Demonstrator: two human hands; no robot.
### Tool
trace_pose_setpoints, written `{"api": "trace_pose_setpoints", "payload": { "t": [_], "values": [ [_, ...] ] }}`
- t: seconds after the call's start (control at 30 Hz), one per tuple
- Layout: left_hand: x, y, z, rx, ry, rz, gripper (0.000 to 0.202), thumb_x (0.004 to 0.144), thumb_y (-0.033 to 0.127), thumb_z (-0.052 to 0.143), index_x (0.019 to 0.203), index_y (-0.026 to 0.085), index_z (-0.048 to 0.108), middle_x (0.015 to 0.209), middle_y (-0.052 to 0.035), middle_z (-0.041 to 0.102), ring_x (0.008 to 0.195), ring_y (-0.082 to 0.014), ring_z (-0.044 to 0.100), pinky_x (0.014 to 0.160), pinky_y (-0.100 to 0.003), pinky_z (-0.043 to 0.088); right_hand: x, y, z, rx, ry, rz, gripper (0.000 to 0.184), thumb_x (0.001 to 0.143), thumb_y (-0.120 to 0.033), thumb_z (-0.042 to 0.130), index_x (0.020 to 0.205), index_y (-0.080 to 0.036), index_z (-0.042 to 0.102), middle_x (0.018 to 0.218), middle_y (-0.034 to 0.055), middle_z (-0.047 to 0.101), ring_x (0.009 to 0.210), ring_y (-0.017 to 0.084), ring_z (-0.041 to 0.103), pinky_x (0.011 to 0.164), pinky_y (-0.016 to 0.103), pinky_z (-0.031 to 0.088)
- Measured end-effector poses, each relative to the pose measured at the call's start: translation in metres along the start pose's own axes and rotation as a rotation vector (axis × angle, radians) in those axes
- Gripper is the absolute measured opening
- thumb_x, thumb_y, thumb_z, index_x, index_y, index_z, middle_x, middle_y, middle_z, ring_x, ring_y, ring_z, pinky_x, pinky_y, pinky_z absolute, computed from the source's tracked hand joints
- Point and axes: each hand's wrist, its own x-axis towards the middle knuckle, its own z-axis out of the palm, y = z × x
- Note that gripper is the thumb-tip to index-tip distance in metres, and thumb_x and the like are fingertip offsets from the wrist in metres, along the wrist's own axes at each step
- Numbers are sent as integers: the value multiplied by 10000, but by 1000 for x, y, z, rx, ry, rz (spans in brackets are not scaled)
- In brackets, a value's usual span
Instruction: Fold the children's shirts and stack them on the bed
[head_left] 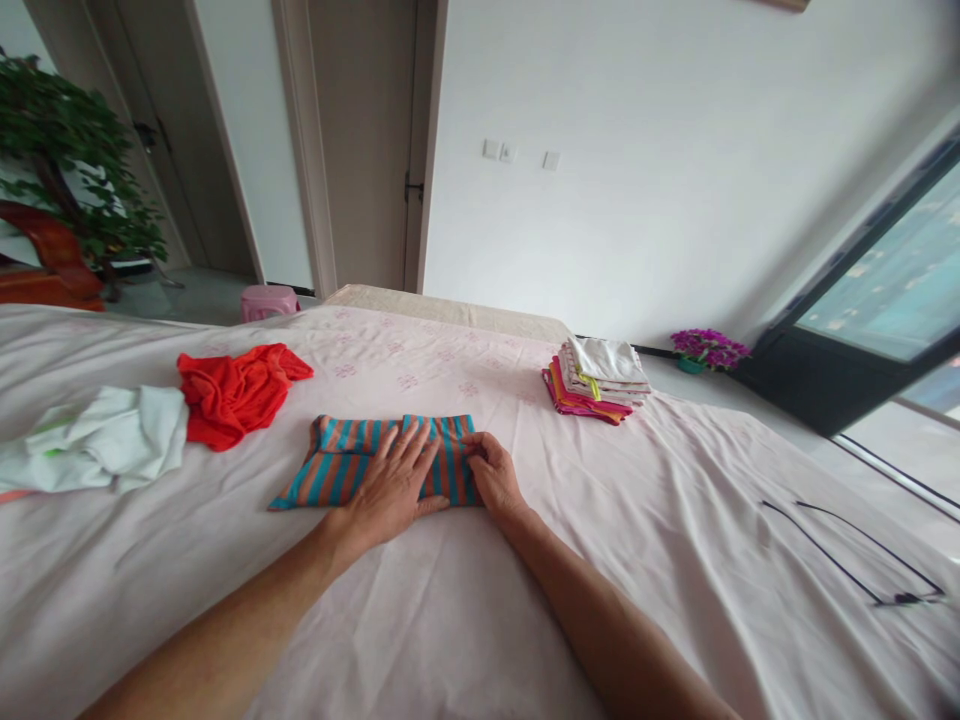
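In the middle of the frame, left hand [390, 485]: lying open, palm flat, pressing on the striped cloth [337, 465].
Right hand [495, 475]: curling its fingers over the cloth's right edge, apparently gripping it.
Striped cloth: sitting folded on the pink sheet [675, 520], centre frame.
Risk: the fold could be springing open if the palm is easing off. The loose sheet may be bunching underneath.
Left of frame: red garment [232, 395] and white garment [112, 440] are lying crumpled nearby.
Right of centre: folded stack [596, 385] is sitting well apart.

We see a matt striped cloth [337, 465] on the smooth matt sheet [675, 500]; left of the cloth, soft red fabric [232, 395]; beyond it, a glossy plastic stool [268, 300]
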Motion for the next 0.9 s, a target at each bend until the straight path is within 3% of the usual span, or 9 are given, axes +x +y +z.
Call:
{"api": "trace_pose_setpoints", "payload": {
  "t": [0.17,0.27,0.4,0.5,0.67,0.77,0.9],
  "values": [
    [-16,30,-14,-123,-119,338,830,904,701,327,1535,162,304,1588,-126,329,1495,-273,218,1235,-464,85,4,5,0,16,54,26,420,676,-162,419,1049,-191,610,919,24,648,829,165,606,787,281,507],
    [-16,39,-22,-195,-100,420,732,945,641,301,1536,210,304,1576,-92,363,1472,-235,288,1230,-427,143,5,9,-1,-64,125,23,416,716,-163,415,1093,-184,590,997,49,646,826,159,600,775,277,515],
    [-8,26,-12,-79,22,174,693,959,592,340,1489,151,405,1561,-149,368,1473,-296,276,1210,-512,177,7,7,-8,-258,138,4,474,754,-136,441,1212,-163,559,1158,109,597,871,163,602,854,307,501],
    [-4,12,2,-42,50,59,697,936,610,392,1463,157,454,1545,-165,388,1458,-330,300,1179,-552,235,7,-5,-17,-442,23,24,527,840,-205,482,1364,-148,473,1182,140,610,988,214,611,889,340,470],
    [6,7,4,-366,130,-125,496,943,465,464,1327,183,604,1427,-132,557,1365,-288,461,1164,-500,298,9,-20,-30,-555,-142,173,619,887,-357,527,1459,-161,396,972,89,699,909,252,649,823,359,447],
    [14,10,-4,-810,171,-252,524,910,470,512,1336,173,588,1398,-143,582,1297,-269,537,1117,-435,381,13,-20,-29,-350,-134,172,580,835,-325,581,1388,-176,490,877,41,686,838,214,632,763,317,449],
    [24,14,-25,-1351,75,-426,643,849,601,557,1322,167,586,1374,-149,600,1269,-288,558,1036,-408,450,11,-29,-15,212,-105,96,550,795,-332,619,1316,-178,533,785,-6,623,750,163,586,687,274,458]
  ]
}}
